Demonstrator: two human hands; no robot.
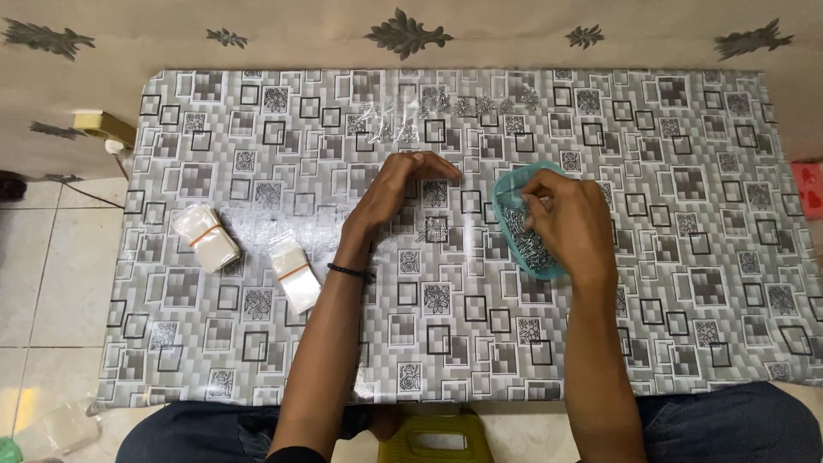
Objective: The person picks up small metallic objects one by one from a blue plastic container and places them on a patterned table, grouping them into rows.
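Observation:
My right hand [570, 219] reaches into a small teal tray [507, 190] full of small silvery metal pieces [527, 240], fingertips pinched together over them. My left hand [399, 184] rests on the patterned grey table [669, 291] just left of the tray, fingers curved with the tips down on the tabletop, seemingly on a clear plastic bag that is hard to make out. A black band circles my left wrist.
Two rubber-banded bundles of small clear bags [206, 237] [293, 273] lie at the left. Several filled clear bags [429, 107] lie along the far middle. A power strip [103, 127] sits past the table's far left corner, a red object [810, 189] at the right edge.

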